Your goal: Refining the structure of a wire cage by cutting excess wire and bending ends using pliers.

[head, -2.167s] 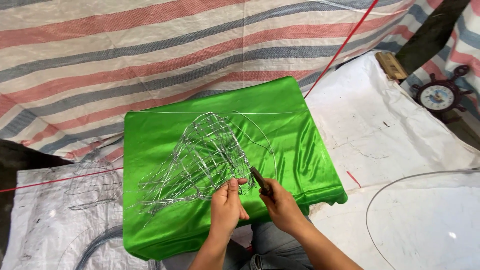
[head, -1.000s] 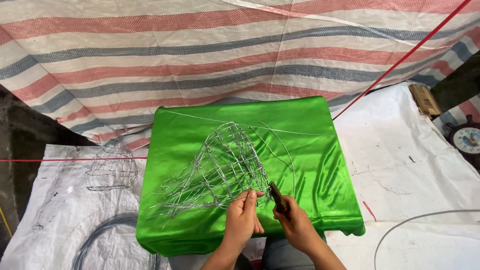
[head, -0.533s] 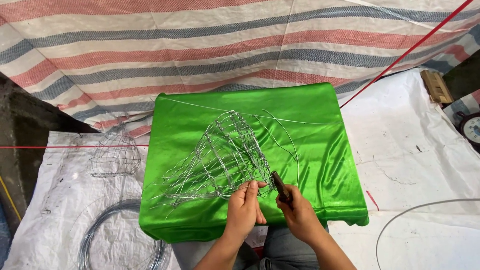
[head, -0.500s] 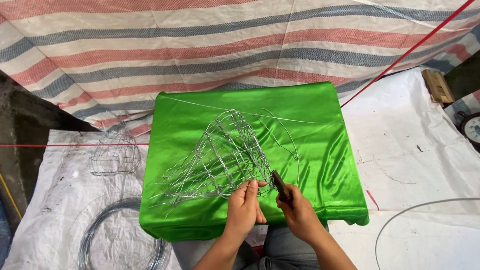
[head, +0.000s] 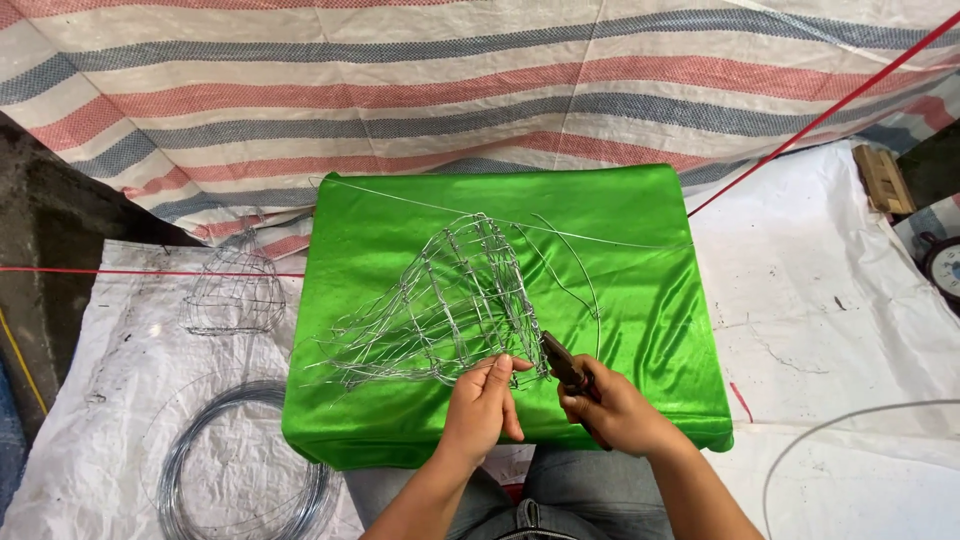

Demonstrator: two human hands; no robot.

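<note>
A cone-shaped wire frame [head: 445,305] lies on its side on a table draped in shiny green cloth [head: 640,230]. My left hand [head: 482,403] pinches the frame's near rim at the table's front edge. My right hand [head: 612,408] grips dark pliers [head: 562,362], whose jaws touch the same rim just right of my left fingers. Loose thin wires [head: 570,270] curve over the cloth to the right of the frame.
A second small wire cage [head: 235,293] and a coil of wire [head: 235,480] lie on white sheeting at the left. A striped tarp [head: 400,90] hangs behind. A red cord [head: 820,115] runs up right. A wooden block [head: 882,178] and a round gauge [head: 943,265] sit far right.
The view has shifted, bringing the small cage and the wire coil on the left into sight. Both hands have stayed at the frame's near rim, the pliers still against it.
</note>
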